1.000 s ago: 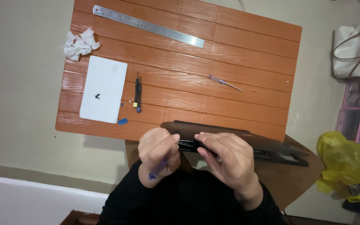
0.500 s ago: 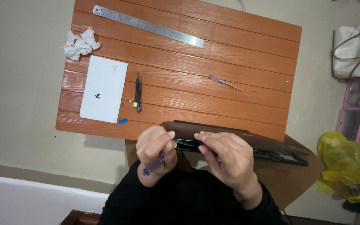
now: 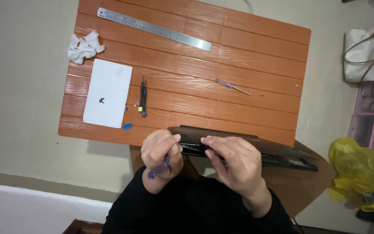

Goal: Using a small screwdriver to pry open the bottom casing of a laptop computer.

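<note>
Head view: laptop (image 3: pixel 256 149) long axis runs left-right; left hand (image 3: pixel 161 154) fisted on purple screwdriver (image 3: pixel 157 170), right hand (image 3: pixel 234 164) grips its edge.

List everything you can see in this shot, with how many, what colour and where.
table: one, orange slats, centre
ruler: one, steel, table's far edge
tissue: one crumpled wad, white, far left corner
card: one, white, table's left
slim tools: two, dark, beside the card
screwdriver: one, pale handle, table's middle
laptop: one, dark, near edge
plastic bag: one, yellow, floor right
left hand: holds purple-handled tool
right hand: grips the laptop
</note>
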